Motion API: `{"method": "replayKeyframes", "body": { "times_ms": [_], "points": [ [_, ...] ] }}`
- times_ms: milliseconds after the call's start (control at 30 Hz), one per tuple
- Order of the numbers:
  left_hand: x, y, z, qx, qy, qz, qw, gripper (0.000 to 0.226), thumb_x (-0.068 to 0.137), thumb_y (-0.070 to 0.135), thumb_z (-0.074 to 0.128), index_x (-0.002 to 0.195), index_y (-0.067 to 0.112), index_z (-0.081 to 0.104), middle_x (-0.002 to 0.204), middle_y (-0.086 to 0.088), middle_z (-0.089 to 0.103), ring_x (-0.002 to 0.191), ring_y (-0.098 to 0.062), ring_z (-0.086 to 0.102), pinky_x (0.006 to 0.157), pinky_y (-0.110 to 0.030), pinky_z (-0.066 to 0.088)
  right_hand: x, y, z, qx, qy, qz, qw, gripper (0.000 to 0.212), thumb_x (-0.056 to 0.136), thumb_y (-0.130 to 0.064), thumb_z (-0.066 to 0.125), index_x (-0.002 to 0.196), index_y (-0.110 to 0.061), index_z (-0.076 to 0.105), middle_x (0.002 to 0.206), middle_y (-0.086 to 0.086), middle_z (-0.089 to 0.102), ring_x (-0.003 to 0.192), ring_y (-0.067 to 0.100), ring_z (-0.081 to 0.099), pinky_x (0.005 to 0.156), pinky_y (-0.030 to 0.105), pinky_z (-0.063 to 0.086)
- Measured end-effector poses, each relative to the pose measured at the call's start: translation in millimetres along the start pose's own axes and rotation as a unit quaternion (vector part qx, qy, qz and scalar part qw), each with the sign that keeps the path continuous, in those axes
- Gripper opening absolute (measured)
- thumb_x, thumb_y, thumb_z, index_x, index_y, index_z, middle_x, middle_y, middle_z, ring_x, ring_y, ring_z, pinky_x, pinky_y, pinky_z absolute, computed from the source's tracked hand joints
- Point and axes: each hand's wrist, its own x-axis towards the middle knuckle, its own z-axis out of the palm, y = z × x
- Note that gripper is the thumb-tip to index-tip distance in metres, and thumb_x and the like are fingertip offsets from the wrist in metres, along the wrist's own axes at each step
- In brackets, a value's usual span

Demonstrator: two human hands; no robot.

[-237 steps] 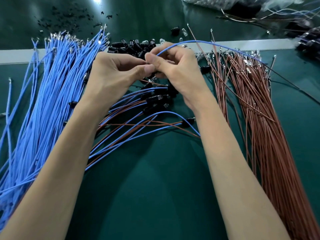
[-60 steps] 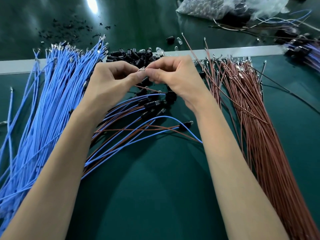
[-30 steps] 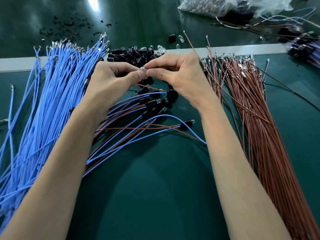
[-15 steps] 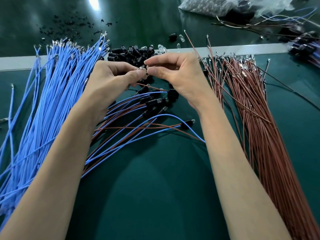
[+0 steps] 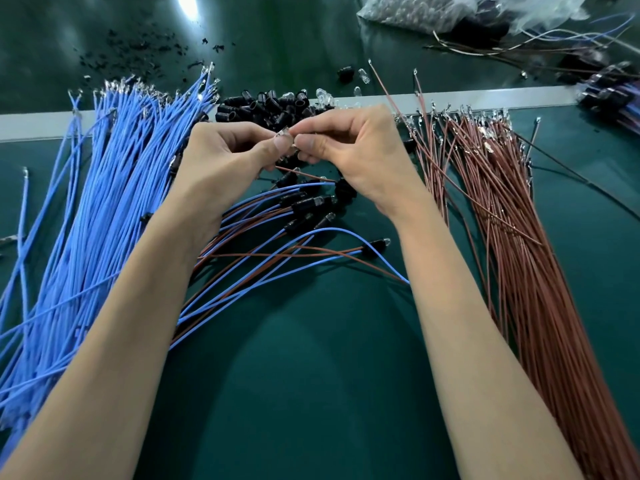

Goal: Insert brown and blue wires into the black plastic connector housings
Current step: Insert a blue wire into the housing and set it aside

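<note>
Left hand (image 5: pixel 225 161) and right hand (image 5: pixel 356 154) meet fingertip to fingertip above the green mat (image 5: pixel 311 393). Each pinches the same small pale part (image 5: pixel 284 136) between thumb and forefinger, a piece too tiny to make out, and the other fingers curl under. The hands hide whatever lies directly beneath them, including the near edge of the loose black housings (image 5: pixel 266 107), which are heaped against the grey strip (image 5: pixel 34 128) just beyond the knuckles, with a few clear bulbs (image 5: pixel 325 97) beside the heap. Below the wrists lies a fan of finished leads (image 5: pixel 304 204), blue and brown together, ending in black housings, and the forearms cross over their tails. Blue wires (image 5: pixel 104 209) spread in a thick sheaf at far left and brown wires (image 5: pixel 512 258) in another at far right, both with bare metal tips pointing toward the strip. A clear plastic bag (image 5: pixel 433 12) and black crumbs (image 5: pixel 138 53) sit beyond the strip.
</note>
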Motion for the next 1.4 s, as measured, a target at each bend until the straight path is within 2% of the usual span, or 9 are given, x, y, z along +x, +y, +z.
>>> {"method": "replayKeyframes", "body": {
  "times_ms": [200,333,467,600,833,1000,1200,1300,1400],
  "points": [
    [0,0,2,0.023,0.035,0.039,0.998,0.012,0.083,0.024,0.073,0.072,0.026,0.070,0.052,0.016,0.059,0.050,0.004,0.046,0.052,-0.009,0.035,1,0,2,-0.005,0.011,0.011,1.000,0.017,0.085,0.005,0.065,0.098,-0.004,0.069,0.077,0.009,0.068,0.060,0.002,0.063,0.066,0.015,0.051],
    [-2,-2,5,0.089,0.044,0.085,0.991,0.005,0.084,0.025,0.073,0.081,0.020,0.071,0.068,-0.004,0.065,0.060,-0.006,0.049,0.058,-0.022,0.039,2,1,2,-0.015,0.004,0.018,1.000,0.017,0.084,0.006,0.065,0.084,-0.011,0.067,0.071,0.001,0.067,0.060,0.003,0.062,0.065,0.016,0.052],
    [-2,-1,5,0.134,0.047,0.117,0.983,0.009,0.085,0.025,0.072,0.086,0.015,0.072,0.066,0.007,0.062,0.054,0.004,0.046,0.055,-0.013,0.035,4,1,0,-0.009,0.004,0.038,0.999,0.019,0.084,0.006,0.066,0.080,-0.013,0.067,0.069,0.002,0.067,0.058,0.005,0.064,0.064,0.016,0.052],
    [-2,1,7,0.114,0.066,0.113,0.985,0.005,0.086,0.022,0.070,0.083,0.018,0.070,0.066,0.001,0.061,0.056,0.001,0.045,0.055,-0.016,0.037,4,2,2,-0.023,0.015,0.025,0.999,0.011,0.086,0.004,0.064,0.087,-0.005,0.070,0.071,0.008,0.068,0.061,0.010,0.065,0.064,0.019,0.054],
    [-1,3,4,0.064,0.055,0.080,0.993,0.008,0.086,0.019,0.070,0.078,0.019,0.068,0.047,0.025,0.055,0.044,0.006,0.045,0.049,-0.006,0.031,3,4,9,-0.067,0.055,-0.050,0.995,0.017,0.083,0.004,0.067,0.095,-0.007,0.073,0.079,0.002,0.069,0.067,0.003,0.066,0.069,0.018,0.053],
    [-2,4,6,0.034,0.055,0.047,0.997,0.013,0.087,0.020,0.069,0.074,0.021,0.067,0.045,0.021,0.054,0.042,0.005,0.042,0.046,-0.006,0.029,2,6,9,-0.141,0.080,-0.092,0.982,0.013,0.081,0.000,0.068,0.092,-0.004,0.075,0.085,0.000,0.072,0.082,0.011,0.069,0.082,0.031,0.056],
    [-2,5,5,0.006,0.053,0.027,0.998,0.015,0.087,0.021,0.068,0.072,0.023,0.067,0.048,0.020,0.056,0.045,0.005,0.045,0.048,-0.007,0.033,2,5,12,-0.099,0.068,-0.098,0.988,0.016,0.082,0.003,0.067,0.097,-0.002,0.073,0.093,0.008,0.068,0.087,0.014,0.065,0.082,0.022,0.052],
    [-1,5,5,-0.004,0.053,0.025,0.998,0.016,0.087,0.021,0.068,0.072,0.023,0.067,0.048,0.019,0.056,0.046,0.004,0.045,0.048,-0.009,0.034,2,7,12,-0.080,0.070,-0.090,0.990,0.020,0.082,0.002,0.069,0.101,-0.002,0.072,0.094,0.009,0.058,0.090,0.017,0.059,0.083,0.026,0.051],
    [-1,5,6,-0.005,0.055,0.021,0.998,0.016,0.087,0.020,0.068,0.072,0.022,0.067,0.048,0.018,0.055,0.045,0.004,0.044,0.048,-0.008,0.033,2,8,12,-0.065,0.088,-0.100,0.989,0.020,0.081,0.004,0.070,0.100,-0.001,0.072,0.091,0.007,0.065,0.087,0.015,0.064,0.083,0.026,0.052]
  ]
}}
